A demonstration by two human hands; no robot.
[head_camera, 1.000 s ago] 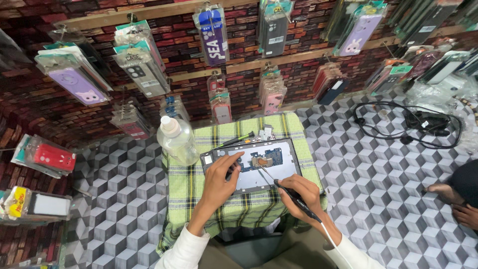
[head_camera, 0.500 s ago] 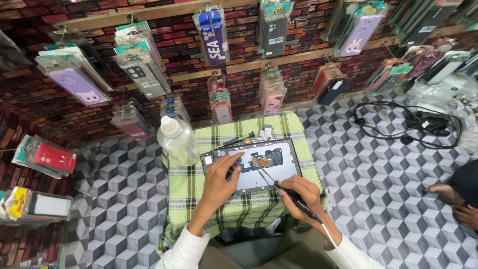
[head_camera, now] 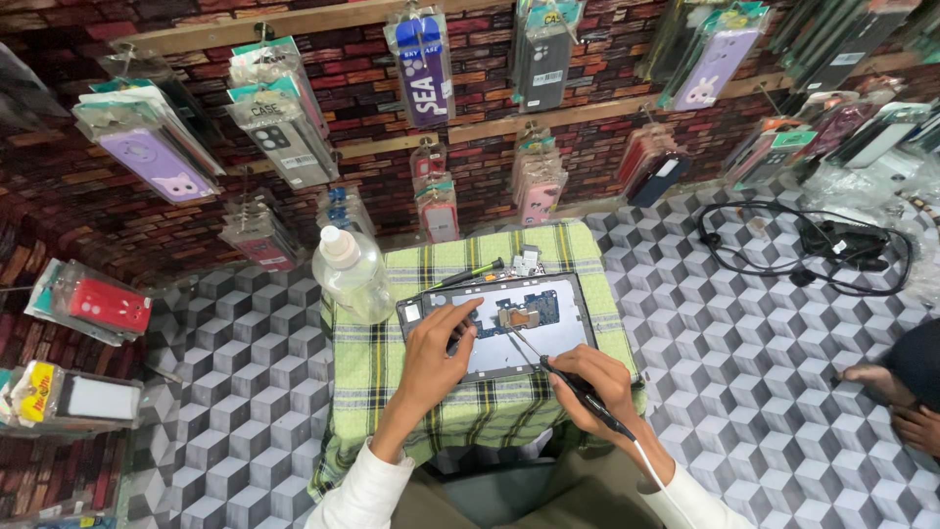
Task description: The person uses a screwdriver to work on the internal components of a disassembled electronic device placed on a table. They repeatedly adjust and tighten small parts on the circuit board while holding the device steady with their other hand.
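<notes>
On checked green cloth [head_camera: 392, 392], centre of view: opened tablet [head_camera: 509, 323], back cover off, lying flat. Left hand [head_camera: 436, 343] spread on its left half, fingertips pressing the board, clamped on nothing. Right hand [head_camera: 597, 382] closed around a thin black corded tool [head_camera: 568, 377], tip on the small central part (too small to identify). Clear bottle [head_camera: 351, 272] just beside tablet's left corner; screwdriver [head_camera: 470, 274] near top edge.

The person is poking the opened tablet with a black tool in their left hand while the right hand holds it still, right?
Not quite: the hands are swapped. In the head view the right hand holds the black tool, its tip on the opened tablet, while the left hand holds it still.
</notes>
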